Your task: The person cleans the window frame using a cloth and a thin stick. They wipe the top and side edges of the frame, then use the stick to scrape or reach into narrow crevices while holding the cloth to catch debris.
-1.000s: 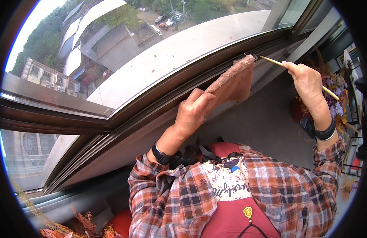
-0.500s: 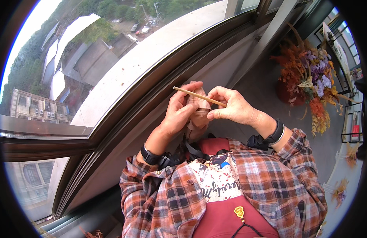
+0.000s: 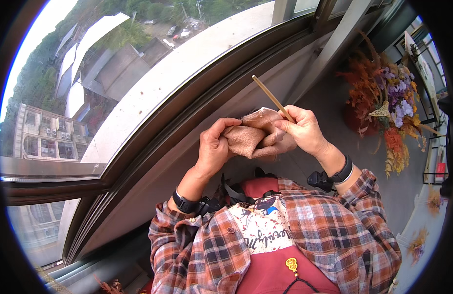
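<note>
Both hands are raised in front of my chest, close to the window sill. My left hand [image 3: 213, 148] pinches one side of a crumpled brown cloth [image 3: 251, 135]. My right hand [image 3: 301, 131] holds the other side of the cloth and grips a thin wooden stick [image 3: 271, 98] between its fingers. The stick points up and to the left, toward the dark window frame [image 3: 207, 93]. The stick's lower end is hidden in the cloth and fingers. Each wrist wears a black band.
A large window [image 3: 138, 63] spans the upper left, looking down on rooftops and a building. A bunch of dried orange and purple flowers [image 3: 388, 108] stands at the right by a grey wall. A vertical frame post [image 3: 329, 44] rises behind my right hand.
My hands have come back from the window frame at the upper right to my chest. The cloth is now bunched between both hands, and the stick has turned to point up-left.
</note>
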Demonstrator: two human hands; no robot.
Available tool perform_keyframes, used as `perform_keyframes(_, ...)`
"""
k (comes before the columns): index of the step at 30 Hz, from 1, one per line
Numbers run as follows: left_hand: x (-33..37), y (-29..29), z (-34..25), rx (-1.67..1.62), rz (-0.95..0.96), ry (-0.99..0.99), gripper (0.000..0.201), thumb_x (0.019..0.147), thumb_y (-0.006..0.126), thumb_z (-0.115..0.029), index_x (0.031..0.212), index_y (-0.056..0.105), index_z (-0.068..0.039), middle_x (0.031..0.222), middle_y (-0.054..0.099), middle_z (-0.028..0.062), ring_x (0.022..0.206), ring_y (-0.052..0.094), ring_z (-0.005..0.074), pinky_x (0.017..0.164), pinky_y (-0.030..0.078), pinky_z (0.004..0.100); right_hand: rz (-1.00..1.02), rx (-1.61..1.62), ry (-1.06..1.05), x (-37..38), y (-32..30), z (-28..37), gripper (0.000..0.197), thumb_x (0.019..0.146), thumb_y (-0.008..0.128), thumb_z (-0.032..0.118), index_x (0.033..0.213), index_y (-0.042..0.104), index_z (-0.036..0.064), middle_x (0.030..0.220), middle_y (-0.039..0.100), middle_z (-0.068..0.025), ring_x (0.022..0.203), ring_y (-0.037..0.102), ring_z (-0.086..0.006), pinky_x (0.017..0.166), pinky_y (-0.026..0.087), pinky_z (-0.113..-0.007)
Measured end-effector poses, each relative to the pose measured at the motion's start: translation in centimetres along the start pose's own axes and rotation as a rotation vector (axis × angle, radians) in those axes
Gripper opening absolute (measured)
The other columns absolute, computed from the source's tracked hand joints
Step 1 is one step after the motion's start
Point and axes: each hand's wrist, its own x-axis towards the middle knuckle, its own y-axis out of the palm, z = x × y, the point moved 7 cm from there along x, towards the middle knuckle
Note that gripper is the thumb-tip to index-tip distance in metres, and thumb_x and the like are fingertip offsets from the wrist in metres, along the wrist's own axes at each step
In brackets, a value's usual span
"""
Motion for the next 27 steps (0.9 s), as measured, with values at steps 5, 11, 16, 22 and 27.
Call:
perform_keyframes(5, -2.9, -2.4, 0.8, 0.717, 0.394, -0.263, 0.045, 0.082, 0.055, 0.0, 0.127, 0.056, -0.003, 0.112, 0.066, 0.0194, 0.112, 0.063, 0.0271, 0.095, 0.049, 0.0386, -0.166, 0.108, -0.031, 1.0, -2.2, 1.7, 0.011, 0.096, 0.064, 0.012, 0.095, 0.063, 0.0004, 0.078, 0.057, 0.0047, 0.073, 0.049, -0.003, 0.067, 0.044, -0.018)
perform_keyframes(11, -0.8, -0.3, -4.1, 0.312, 0.213, 0.205, 0.093, 0.081, 0.08, -0.027, 0.152, 0.024, -0.004, 0.146, 0.043, 0.0167, 0.137, 0.041, 0.0317, 0.11, 0.036, 0.0418, 0.425, 0.176, -0.075, 0.9, 5.2, 5.2, 0.013, 0.096, 0.063, 0.009, 0.101, 0.067, -0.0025, 0.082, 0.062, 0.0016, 0.07, 0.053, -0.0045, 0.066, 0.047, -0.02)
perform_keyframes(16, 0.7, 3.4, -3.6, -0.08, 0.359, 0.112, 0.028, 0.086, 0.074, -0.018, 0.103, 0.063, 0.0, 0.091, 0.064, 0.0116, 0.086, 0.063, 0.0244, 0.081, 0.051, 0.0369, 0.115, 0.405, -0.301, 2.0, -0.1, 7.8, 0.016, 0.094, 0.066, 0.013, 0.104, 0.067, -0.0001, 0.088, 0.066, -0.0005, 0.078, 0.059, -0.0056, 0.072, 0.049, -0.019)
perform_keyframes(22, -1.1, 3.1, -0.7, -0.005, 0.433, -0.036, 0.029, 0.093, 0.064, -0.018, 0.115, 0.056, -0.001, 0.084, 0.067, 0.0125, 0.082, 0.066, 0.0206, 0.074, 0.051, 0.0345, -0.295, 0.535, -0.168, 0.1, -9.4, 4.7, 0.018, 0.095, 0.065, 0.019, 0.105, 0.067, 0.0037, 0.096, 0.068, -0.0016, 0.088, 0.063, -0.0086, 0.082, 0.05, -0.023)
perform_keyframes(27, -1.7, 5.0, 1.8, 0.045, 0.521, -0.114, 0.043, 0.094, 0.06, -0.034, 0.122, 0.052, -0.003, 0.088, 0.066, 0.0122, 0.08, 0.066, 0.0203, 0.076, 0.051, 0.0327, -0.514, 0.467, -0.188, -2.4, -14.5, 4.3, 0.018, 0.096, 0.065, 0.019, 0.104, 0.067, 0.0034, 0.095, 0.068, -0.0018, 0.088, 0.062, -0.0091, 0.081, 0.05, -0.024)
